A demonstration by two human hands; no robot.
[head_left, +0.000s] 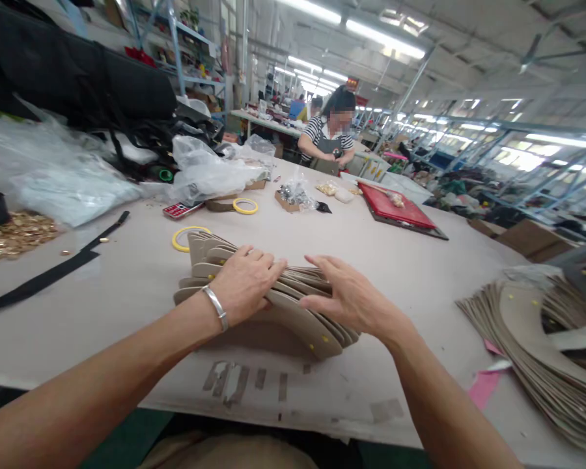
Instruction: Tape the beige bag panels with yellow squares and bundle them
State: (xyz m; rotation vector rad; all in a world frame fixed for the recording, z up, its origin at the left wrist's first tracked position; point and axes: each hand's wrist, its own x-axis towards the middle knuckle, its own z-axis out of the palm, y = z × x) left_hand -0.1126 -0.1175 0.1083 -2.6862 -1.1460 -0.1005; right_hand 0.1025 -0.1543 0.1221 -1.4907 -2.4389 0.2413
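A thick stack of curved grey-beige leather-like pieces (293, 322) stands on edge in front of me, its layers slightly fanned. Small yellow spots show near the ends of some pieces. My left hand (244, 283), with a silver bracelet at the wrist, is closed over the top of the stack left of its middle; its fingertips reach over the far side. At the right part of the stack is my right hand (349, 296), thumb and fingers spread apart, the thumb near the front piece. Whether its fingertips press on the pieces is hard to tell.
Another fanned pile of such pieces (522, 339) lies at the right. Yellow tape rolls (245, 206), a red calculator-like device (180, 210), plastic bags (209, 172), a red pad (395, 205) and a black strap (53, 277) lie around. Across the table, a person (329, 133) works.
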